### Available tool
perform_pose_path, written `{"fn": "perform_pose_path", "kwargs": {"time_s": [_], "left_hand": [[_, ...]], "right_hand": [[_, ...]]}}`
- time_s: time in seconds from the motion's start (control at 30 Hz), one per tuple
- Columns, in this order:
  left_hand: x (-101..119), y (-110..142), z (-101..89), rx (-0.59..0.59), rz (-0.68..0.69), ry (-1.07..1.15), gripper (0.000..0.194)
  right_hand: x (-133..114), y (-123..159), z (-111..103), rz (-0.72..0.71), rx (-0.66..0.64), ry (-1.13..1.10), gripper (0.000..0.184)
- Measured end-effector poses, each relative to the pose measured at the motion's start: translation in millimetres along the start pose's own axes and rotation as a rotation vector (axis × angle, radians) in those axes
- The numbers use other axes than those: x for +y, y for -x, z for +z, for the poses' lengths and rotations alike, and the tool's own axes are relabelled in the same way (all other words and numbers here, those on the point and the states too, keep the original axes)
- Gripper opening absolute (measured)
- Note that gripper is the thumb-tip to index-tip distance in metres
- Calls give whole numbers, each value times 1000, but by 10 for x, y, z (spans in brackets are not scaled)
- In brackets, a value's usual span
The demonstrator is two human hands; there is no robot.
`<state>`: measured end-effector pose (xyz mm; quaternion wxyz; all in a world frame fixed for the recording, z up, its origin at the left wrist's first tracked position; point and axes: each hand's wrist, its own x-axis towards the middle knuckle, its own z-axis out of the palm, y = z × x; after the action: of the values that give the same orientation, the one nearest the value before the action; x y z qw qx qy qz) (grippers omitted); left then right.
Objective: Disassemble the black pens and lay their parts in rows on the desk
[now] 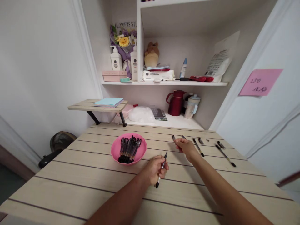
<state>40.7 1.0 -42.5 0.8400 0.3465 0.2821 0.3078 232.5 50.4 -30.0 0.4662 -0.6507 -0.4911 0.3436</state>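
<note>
My left hand (156, 170) is closed round the barrel of an uncapped pen (162, 167), its bare tip pointing up and away from me. Farther off, the fingertips of my right hand (184, 148) are pinched at a small black pen cap (173, 137). Just behind those fingers another dark cap (183, 137) shows in part. To the right lie a black pen (198, 147), a cap (201, 141), a second pen (225, 155) and one more cap (220, 144). A pink bowl (142, 150) on the left holds several capped black pens (129, 149).
A small raised shelf (82, 105) with blue paper (108, 102) stands at the back left. Behind the slatted table (93, 184) are a red jug (176, 103), a tumbler (192, 107) and a white plastic bag (141, 114). A tiny dark piece (207, 140) lies among the caps.
</note>
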Motion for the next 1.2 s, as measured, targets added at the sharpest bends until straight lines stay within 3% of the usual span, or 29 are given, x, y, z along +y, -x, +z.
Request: {"fn": "perform_pose_path", "kwargs": {"time_s": [0.2,0.33,0.47,0.77,1.2], "left_hand": [[-19,-14,-4,-7,2,-4,15],[-29,-25,-14,14,0,-4,15],[-27,-28,-13,20,-10,-13,15],[-28,-22,11,32,-3,-26,14],[-36,-38,-1,20,-4,-40,13]], "right_hand": [[31,-407,-233,9,68,461,12],[33,-586,-179,-15,78,717,9],[80,-663,-69,-25,69,875,18],[124,-653,11,-31,39,1049,25],[109,-623,29,-34,37,1084,27]]}}
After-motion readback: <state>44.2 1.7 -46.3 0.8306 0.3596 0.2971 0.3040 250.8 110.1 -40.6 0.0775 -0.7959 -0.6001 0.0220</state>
